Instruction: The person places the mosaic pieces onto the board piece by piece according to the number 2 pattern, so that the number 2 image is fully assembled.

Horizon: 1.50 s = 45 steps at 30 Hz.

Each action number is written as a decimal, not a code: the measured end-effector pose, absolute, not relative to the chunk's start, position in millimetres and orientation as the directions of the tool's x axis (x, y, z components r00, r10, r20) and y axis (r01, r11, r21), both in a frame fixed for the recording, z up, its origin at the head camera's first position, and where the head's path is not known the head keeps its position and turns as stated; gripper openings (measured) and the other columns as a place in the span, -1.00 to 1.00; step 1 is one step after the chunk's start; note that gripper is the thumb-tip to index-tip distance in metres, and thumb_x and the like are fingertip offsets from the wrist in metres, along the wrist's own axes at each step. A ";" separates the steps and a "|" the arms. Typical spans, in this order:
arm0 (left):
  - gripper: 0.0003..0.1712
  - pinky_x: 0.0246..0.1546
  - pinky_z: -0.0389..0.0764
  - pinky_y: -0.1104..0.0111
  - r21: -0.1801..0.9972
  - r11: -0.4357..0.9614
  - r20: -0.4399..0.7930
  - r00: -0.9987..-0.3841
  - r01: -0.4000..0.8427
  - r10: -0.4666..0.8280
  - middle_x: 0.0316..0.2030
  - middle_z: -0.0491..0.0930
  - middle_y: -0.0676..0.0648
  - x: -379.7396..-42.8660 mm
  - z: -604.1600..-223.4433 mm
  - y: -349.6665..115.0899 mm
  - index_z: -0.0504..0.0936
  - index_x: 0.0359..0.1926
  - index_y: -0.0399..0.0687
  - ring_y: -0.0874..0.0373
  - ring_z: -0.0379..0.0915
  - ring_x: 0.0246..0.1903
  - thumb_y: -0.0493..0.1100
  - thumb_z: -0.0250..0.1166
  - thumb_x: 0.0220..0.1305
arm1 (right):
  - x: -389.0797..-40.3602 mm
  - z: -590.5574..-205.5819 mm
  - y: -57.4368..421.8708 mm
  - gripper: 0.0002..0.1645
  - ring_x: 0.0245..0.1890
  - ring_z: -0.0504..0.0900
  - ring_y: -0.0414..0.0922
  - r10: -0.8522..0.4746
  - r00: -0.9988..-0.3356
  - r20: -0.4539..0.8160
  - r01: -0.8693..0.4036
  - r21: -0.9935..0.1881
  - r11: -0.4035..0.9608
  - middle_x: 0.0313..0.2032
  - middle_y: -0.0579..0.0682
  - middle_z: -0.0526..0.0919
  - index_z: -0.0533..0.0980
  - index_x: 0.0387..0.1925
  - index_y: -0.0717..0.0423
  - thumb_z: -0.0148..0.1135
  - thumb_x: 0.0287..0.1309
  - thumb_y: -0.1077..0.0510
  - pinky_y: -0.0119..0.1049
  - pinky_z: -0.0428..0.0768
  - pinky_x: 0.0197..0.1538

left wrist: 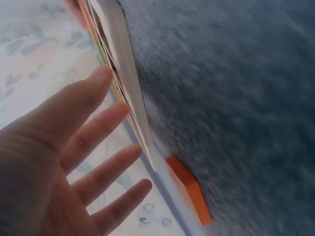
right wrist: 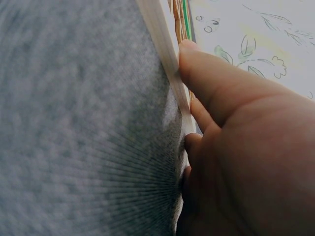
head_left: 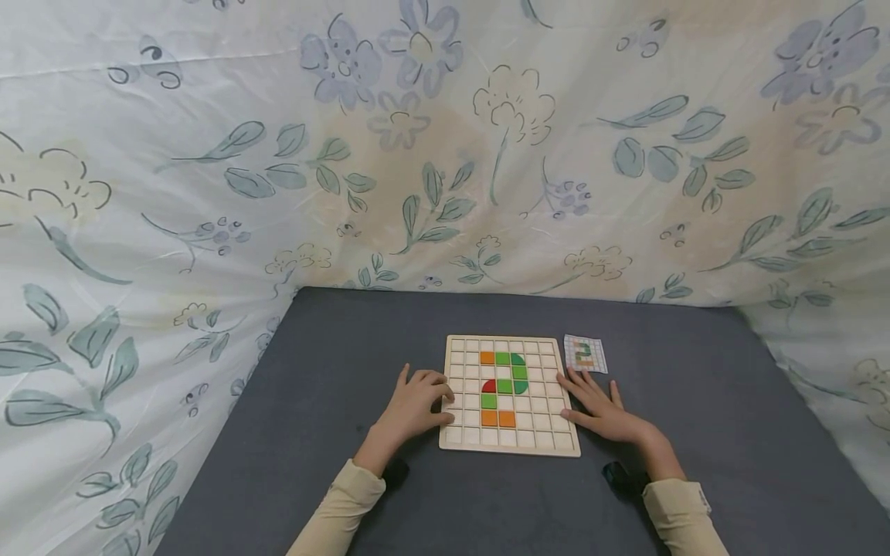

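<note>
A square wooden grid board [head_left: 469, 440] lies on the dark cloth, its cells partly filled with orange, green and red tiles, some with a rounded corner. The left hand [head_left: 412, 405] is at the board's left edge, thumb and fingertips right at the rim. In the left wrist view its fingers [left wrist: 110, 172] are spread and fairly straight, with no piece between them. On the opposite side, the right hand [head_left: 605, 409] has its fingertips on the right rim. The right wrist view shows its thumb [right wrist: 209, 73] against the board's edge, the other fingers partly hidden.
A small printed card [head_left: 585, 354] with a coloured grid pattern lies beyond the right hand, beside the board's far right corner. An orange block [left wrist: 189, 191] shows on the cloth past the board's edge in the left wrist view. Floral fabric [head_left: 431, 208] hangs behind the table.
</note>
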<state>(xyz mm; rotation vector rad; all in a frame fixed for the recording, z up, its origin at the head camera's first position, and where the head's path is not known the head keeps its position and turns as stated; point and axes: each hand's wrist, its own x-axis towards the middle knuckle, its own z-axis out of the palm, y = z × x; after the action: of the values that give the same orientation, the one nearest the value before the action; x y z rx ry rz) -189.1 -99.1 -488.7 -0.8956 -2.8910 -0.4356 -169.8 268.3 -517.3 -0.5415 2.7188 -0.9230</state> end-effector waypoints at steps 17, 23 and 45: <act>-0.61 0.27 -0.04 -0.26 0.256 0.823 0.102 -0.861 0.507 0.498 0.07 0.49 -0.03 -193.2 -485.8 -132.6 0.67 -0.17 0.20 -0.03 0.29 0.16 0.15 0.43 -0.06 | -169.7 -515.5 266.9 -0.18 0.39 -0.32 0.30 -0.403 -0.910 -0.094 -0.262 -0.623 0.737 0.42 0.27 -0.18 0.00 0.42 0.08 0.06 0.27 -0.07 0.39 -0.58 0.18; -0.56 0.27 -0.05 -0.25 0.243 0.837 0.077 -0.870 0.491 0.488 0.09 0.48 -0.04 -195.8 -485.8 -142.5 0.67 -0.15 0.19 -0.04 0.29 0.16 0.19 0.43 -0.08 | -170.8 -515.1 266.5 -0.18 0.39 -0.34 0.30 -0.409 -0.907 -0.101 -0.259 -0.631 0.731 0.42 0.27 -0.19 -0.01 0.43 0.08 0.07 0.27 -0.07 0.38 -0.60 0.17; -0.63 0.26 -0.04 -0.27 0.298 0.824 0.006 -0.865 0.481 0.502 0.12 0.47 -0.07 -198.2 -480.4 -164.8 0.67 -0.15 0.20 -0.09 0.29 0.17 0.01 0.47 -0.07 | -172.6 -514.3 266.9 -0.18 0.38 -0.32 0.32 -0.412 -0.907 -0.087 -0.270 -0.629 0.729 0.41 0.30 -0.17 0.00 0.42 0.10 0.07 0.26 -0.06 0.40 -0.58 0.17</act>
<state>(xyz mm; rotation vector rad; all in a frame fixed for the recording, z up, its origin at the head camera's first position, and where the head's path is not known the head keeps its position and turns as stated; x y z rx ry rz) -198.2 -164.8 -480.4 -0.8288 -3.0697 -0.4711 -172.6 266.9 -514.3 -0.5427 2.7113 -0.9351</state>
